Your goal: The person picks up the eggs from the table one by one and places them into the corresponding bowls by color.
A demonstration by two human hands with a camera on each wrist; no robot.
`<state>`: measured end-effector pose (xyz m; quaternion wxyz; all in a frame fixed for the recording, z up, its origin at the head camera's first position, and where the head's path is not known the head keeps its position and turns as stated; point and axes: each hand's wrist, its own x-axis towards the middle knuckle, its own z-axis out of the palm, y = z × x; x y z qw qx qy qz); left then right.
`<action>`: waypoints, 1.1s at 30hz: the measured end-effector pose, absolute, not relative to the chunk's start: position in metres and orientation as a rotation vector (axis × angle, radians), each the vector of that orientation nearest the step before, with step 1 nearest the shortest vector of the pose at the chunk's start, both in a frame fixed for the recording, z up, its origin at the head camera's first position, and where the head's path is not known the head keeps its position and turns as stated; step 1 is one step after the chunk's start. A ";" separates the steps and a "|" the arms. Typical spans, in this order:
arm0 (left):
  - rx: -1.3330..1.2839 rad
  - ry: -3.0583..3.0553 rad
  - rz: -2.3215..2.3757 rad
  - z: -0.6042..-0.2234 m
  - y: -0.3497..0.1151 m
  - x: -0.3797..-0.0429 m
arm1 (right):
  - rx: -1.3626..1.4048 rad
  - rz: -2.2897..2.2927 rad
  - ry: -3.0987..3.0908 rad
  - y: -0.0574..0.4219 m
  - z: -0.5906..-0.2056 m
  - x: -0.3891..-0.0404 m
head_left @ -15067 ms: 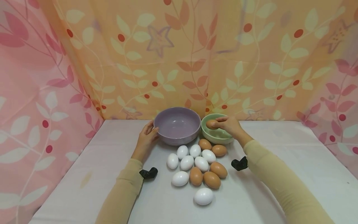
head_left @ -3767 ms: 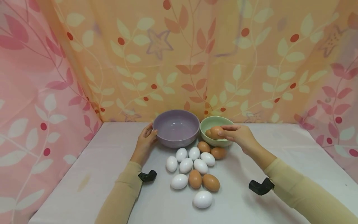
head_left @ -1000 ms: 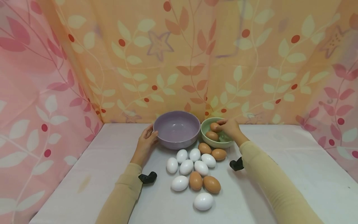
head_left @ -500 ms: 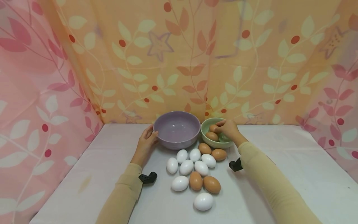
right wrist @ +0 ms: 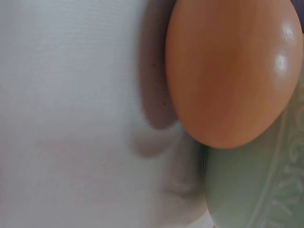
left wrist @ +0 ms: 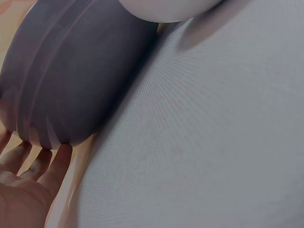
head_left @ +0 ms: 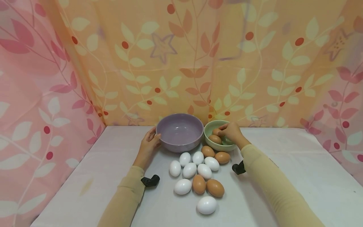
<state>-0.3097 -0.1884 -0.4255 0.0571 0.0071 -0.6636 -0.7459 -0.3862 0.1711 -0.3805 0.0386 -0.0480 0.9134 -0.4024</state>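
My right hand [head_left: 232,131] reaches into the small green bowl [head_left: 209,128] and holds a brown egg [head_left: 217,131] between thumb and fingers. Another brown egg [head_left: 215,139] lies beside it in that bowl. My left hand [head_left: 148,145] rests against the outer left side of the larger purple bowl [head_left: 178,147]; in the left wrist view the fingertips [left wrist: 61,154] touch its wall. Nothing lies inside the purple bowl. In front of the bowls are several white eggs [head_left: 189,170] and several brown eggs [head_left: 199,184]. The right wrist view shows one brown egg [right wrist: 232,71] up close, hiding part of the green bowl [right wrist: 237,185].
A white cloth [head_left: 113,148] covers the table. Patterned orange curtain [head_left: 181,78] hangs right behind the bowls, with pink curtain [head_left: 42,110] at the sides. The two bowls stand side by side. One white egg [head_left: 206,205] lies nearest the front.
Earlier, one brown egg was lowered into the green bowl; a second left the table group and came over it. During the last second my right hand sinks slightly with that second egg. Left hand stays put.
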 end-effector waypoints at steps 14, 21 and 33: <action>0.017 -2.010 -2.260 -0.426 -0.187 -0.308 | -0.172 -1.223 2.808 0.175 -0.376 -0.383; 0.001 -2.021 -2.251 -0.427 -0.188 -0.309 | -0.176 -1.338 2.861 0.177 -0.363 -0.363; 0.027 -2.001 -2.278 -0.428 -0.190 -0.310 | -0.269 -1.623 2.721 0.178 -0.344 -0.298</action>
